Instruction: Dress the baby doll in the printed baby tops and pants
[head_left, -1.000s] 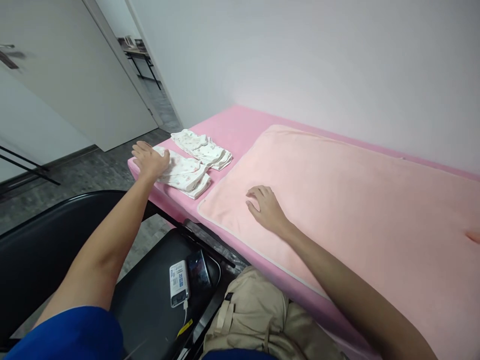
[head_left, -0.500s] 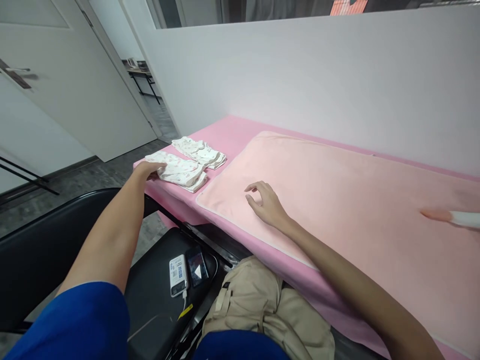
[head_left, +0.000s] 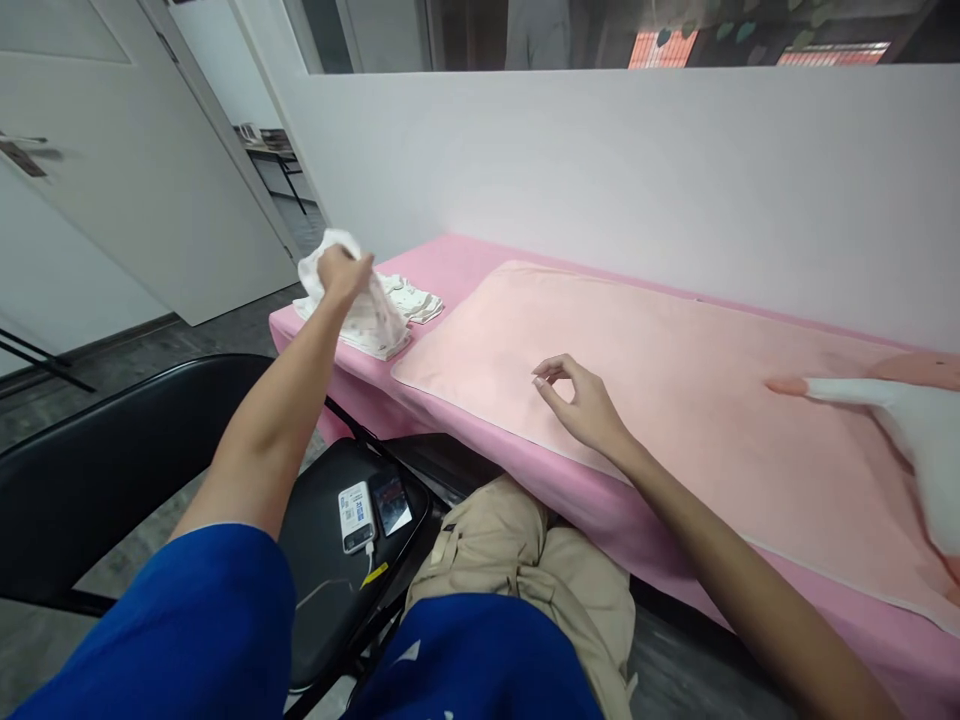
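My left hand (head_left: 339, 270) is closed on a small white printed garment (head_left: 360, 310) and holds it lifted above the near left end of the pink table (head_left: 450, 262). A second folded white garment (head_left: 409, 297) lies just behind it on the table. My right hand (head_left: 581, 400) hovers over the peach blanket (head_left: 675, 370), fingers curled with thumb and forefinger nearly touching, nothing visible in them. At the right edge lies a doll-like figure in a white sleeve (head_left: 892, 410) on the blanket.
A black folding chair (head_left: 112, 460) stands on my left, with a power bank (head_left: 354, 515) and a phone (head_left: 391, 503) on its seat. A white wall runs behind the table. An open door (head_left: 142, 160) stands at far left.
My left hand has closed on the nearer garment and lifted it off the table. My right hand rose off the blanket and curled. The view swung right, showing the white-sleeved figure.
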